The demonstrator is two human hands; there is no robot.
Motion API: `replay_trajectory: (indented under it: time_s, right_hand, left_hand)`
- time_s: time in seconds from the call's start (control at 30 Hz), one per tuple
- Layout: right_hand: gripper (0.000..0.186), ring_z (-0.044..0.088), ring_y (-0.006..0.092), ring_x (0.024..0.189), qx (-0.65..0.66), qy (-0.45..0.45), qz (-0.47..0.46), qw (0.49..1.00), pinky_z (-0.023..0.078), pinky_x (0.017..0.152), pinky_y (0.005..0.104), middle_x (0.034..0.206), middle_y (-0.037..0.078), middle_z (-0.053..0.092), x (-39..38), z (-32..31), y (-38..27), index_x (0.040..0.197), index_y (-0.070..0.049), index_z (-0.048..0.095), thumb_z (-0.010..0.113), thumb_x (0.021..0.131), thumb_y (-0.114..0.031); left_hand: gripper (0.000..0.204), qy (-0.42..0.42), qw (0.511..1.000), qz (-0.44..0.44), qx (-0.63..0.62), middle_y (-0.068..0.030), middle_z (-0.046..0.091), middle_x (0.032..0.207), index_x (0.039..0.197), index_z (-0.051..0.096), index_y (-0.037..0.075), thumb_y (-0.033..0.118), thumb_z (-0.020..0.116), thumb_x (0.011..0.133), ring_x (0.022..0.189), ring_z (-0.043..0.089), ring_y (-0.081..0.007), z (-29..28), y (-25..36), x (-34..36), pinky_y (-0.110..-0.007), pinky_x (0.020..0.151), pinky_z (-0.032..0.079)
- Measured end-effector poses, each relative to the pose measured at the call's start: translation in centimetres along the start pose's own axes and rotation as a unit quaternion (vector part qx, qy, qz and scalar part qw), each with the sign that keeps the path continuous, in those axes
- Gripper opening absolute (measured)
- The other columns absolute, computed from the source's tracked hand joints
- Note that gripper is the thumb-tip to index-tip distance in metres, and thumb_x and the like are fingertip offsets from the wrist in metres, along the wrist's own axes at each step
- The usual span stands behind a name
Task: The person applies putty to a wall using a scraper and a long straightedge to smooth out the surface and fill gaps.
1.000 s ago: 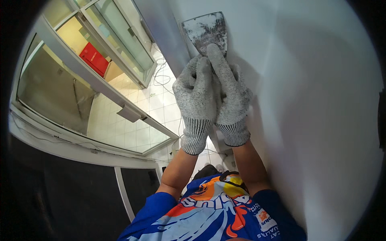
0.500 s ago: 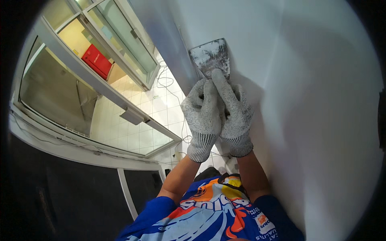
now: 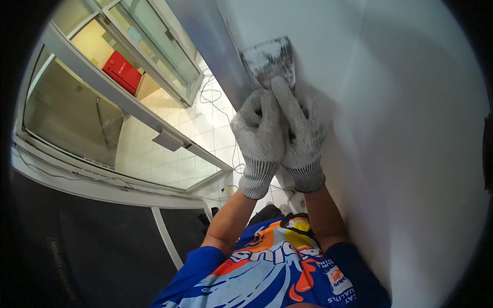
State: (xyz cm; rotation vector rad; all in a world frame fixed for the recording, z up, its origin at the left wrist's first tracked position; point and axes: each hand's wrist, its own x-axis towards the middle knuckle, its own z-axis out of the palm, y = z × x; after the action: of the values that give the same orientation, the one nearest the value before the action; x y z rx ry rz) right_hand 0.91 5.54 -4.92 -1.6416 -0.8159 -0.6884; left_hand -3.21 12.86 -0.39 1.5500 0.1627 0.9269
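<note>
White wall [image 3: 390, 128] fills frame right. We've got both gloved hands stacked at centre, left hand [image 3: 259, 136] beside right hand [image 3: 300, 136], fingers [image 3: 283, 97] wrapped tight on the scraper [image 3: 269, 61]. Blade sits just above them, upper centre, flat vs wall, long axis pointing up-frame.

I read this as a building interior under renovation or finishing work, not a lived-in room. Bare white wall [image 3: 400, 128] fills the right side, smooth and unfurnished. Floor [image 3: 179, 128] is pale square tile with loose cables [image 3: 213, 92] trailing across it. Large aluminium-framed glass partitions [image 3: 102, 87] on the left suggest an office or commercial unit. A red box [image 3: 121, 72] sits behind the glass. Gloved hands hold a plaster-smeared scraper blade [image 3: 269, 61] flat on the wall.
</note>
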Motion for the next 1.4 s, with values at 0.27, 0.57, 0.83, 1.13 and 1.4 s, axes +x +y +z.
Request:
replay_trajectory:
  time_s: [0.27,0.57,0.83,1.13,1.4]
  right_hand:
    - [0.064,0.065,0.0279,0.077,-0.023,0.031,-0.002,0.999,0.054,0.064,0.0371,0.096,0.010,0.059,0.9,-0.1,-1.1,0.141,-0.026,0.049,0.067,0.080,-0.016]
    - [0.064,0.064,0.0258,0.074,-0.020,0.030,-0.004,0.999,0.054,0.062,0.0363,0.096,0.010,0.061,0.9,0.2,-0.8,0.140,-0.026,0.050,0.068,0.080,-0.016]
    - [0.066,0.066,0.0244,0.079,-0.030,0.029,0.005,0.999,0.055,0.063,0.0341,0.101,0.011,0.061,0.9,0.6,-0.9,0.140,-0.025,0.050,0.072,0.078,-0.021]
    - [0.067,0.067,0.0238,0.089,-0.020,0.082,-0.038,0.996,0.056,0.069,0.0351,0.110,0.010,0.062,1.8,1.3,-0.2,0.139,-0.023,0.050,0.075,0.076,-0.025]
    - [0.068,0.065,0.0280,0.100,-0.039,0.050,-0.044,0.997,0.055,0.079,0.0366,0.120,0.014,0.059,2.1,0.4,-1.4,0.138,-0.018,0.050,0.076,0.076,-0.026]
  left_hand:
    - [0.031,-0.008,0.998,-0.005,0.055,-0.0065,0.064,0.073,0.091,0.067,-0.005,0.024,0.058,0.096,0.067,0.058,-0.0103,-0.1,0.6,0.6,-0.026,0.060,0.048]
    - [0.035,-0.002,0.999,0.030,0.042,-0.0048,0.063,0.071,0.091,0.067,-0.004,0.030,0.060,0.096,0.061,0.055,-0.0085,-0.1,0.8,0.6,-0.026,0.054,0.045]
    - [0.032,-0.010,0.998,0.016,0.065,-0.0062,0.063,0.069,0.093,0.067,-0.005,0.026,0.060,0.095,0.065,0.057,-0.0097,-0.5,1.1,0.9,-0.027,0.057,0.047]
    - [0.032,0.009,0.979,0.137,0.150,-0.0117,0.068,0.077,0.097,0.068,-0.004,0.025,0.058,0.096,0.073,0.064,-0.0150,0.1,0.2,1.4,-0.029,0.066,0.052]
    - [0.036,-0.001,0.990,0.046,0.137,-0.0104,0.067,0.079,0.103,0.066,-0.006,0.029,0.058,0.096,0.070,0.063,-0.0151,-0.4,0.6,1.4,-0.030,0.064,0.051]
